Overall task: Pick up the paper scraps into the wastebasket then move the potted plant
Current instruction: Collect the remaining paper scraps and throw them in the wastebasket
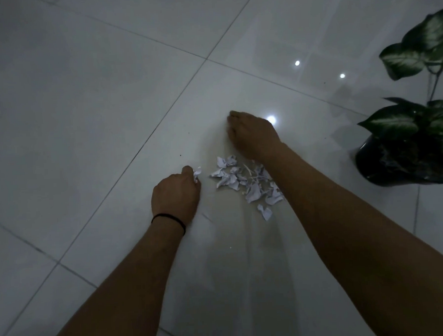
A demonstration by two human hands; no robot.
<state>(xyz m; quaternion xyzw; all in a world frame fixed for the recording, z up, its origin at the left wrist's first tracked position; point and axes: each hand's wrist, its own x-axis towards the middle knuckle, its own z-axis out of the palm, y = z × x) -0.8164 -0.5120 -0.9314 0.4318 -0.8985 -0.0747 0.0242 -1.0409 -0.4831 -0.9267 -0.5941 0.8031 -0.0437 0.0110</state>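
Reaching down over a glossy tiled floor, a person has both bare forearms stretched out toward a small pile of paper scraps. The pile, white crumpled bits lying loosely together, sits on the floor between the two arms.

The left hand is just left of the pile, knuckles up, fingers curled inward. It pinches one small white scrap at its fingertips; that scrap is a little apart from the left edge of the pile. A thin black band circles the left wrist.

The right hand is beyond the pile, on its far side, with the forearm passing along the pile's right edge and covering some of the scraps. Its fingers are curled under toward the floor; whether they hold any paper cannot be told, since the fingertips are hidden beneath the hand.

The potted plant stands well to the right of the pile, at the picture's edge. It has broad dark green leaves with pale centres on thin stems, rising from a dark, shiny pot partly cut off by the frame.

Three bright spots of light reflect off the floor beyond the pile.
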